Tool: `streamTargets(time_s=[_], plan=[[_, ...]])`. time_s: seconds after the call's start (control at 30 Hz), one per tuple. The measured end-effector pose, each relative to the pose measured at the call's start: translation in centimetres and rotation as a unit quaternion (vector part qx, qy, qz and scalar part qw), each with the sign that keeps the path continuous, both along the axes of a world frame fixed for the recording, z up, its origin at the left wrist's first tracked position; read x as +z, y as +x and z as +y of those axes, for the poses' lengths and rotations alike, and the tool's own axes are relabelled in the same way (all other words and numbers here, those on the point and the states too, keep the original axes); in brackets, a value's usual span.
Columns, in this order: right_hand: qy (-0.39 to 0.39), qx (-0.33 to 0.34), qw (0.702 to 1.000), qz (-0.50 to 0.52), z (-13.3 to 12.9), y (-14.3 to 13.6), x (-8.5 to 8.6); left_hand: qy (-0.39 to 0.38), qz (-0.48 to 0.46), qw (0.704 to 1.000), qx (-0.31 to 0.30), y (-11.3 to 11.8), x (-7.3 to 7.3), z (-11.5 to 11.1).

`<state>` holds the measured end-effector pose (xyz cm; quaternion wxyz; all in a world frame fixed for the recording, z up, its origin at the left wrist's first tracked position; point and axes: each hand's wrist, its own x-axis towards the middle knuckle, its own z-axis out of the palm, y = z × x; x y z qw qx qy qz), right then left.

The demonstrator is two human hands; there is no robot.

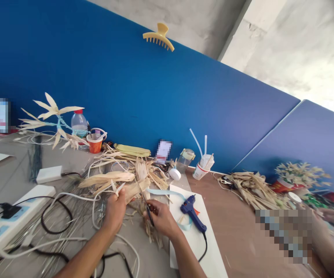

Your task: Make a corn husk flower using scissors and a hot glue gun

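Observation:
My left hand [115, 208] is closed on a wide, pale strip of dried corn husk [134, 190]. A smaller pointed husk piece [117, 188] sticks up at its fingertips. My right hand [161, 218] grips a pair of scissors with dark handles [150, 215], its fingers partly hiding them. The blades reach up to the strip's right end; whether they are open there I cannot tell. Behind my hands lies a heap of loose husks [109, 177]. To the right, a blue glue gun [193, 212] rests on a white sheet [184, 247].
Cables and a white power strip [24, 216] cover the left side, with thin wires scattered beside it. A husk flower [58, 116], a bottle [79, 125] and an orange cup [94, 144] stand at the back left. At far right, another person's hands [326, 220] are near more husks [256, 189].

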<state>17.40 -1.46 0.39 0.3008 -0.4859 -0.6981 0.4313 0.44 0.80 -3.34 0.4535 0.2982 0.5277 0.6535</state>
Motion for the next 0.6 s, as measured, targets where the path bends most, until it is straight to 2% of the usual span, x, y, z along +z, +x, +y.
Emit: streamTargets(time_s=[0.33,0.6], plan=[[0.014,-0.004,1.0,-0.009,0.1,0.0,-0.5,-0.002,0.012,1.0,0.022,0.0,0.2,0.1],[-0.006,-0.014,1.0,0.001,0.1,0.1,-1.0,0.004,0.106,0.994,0.024,-0.5,-1.0,0.3]])
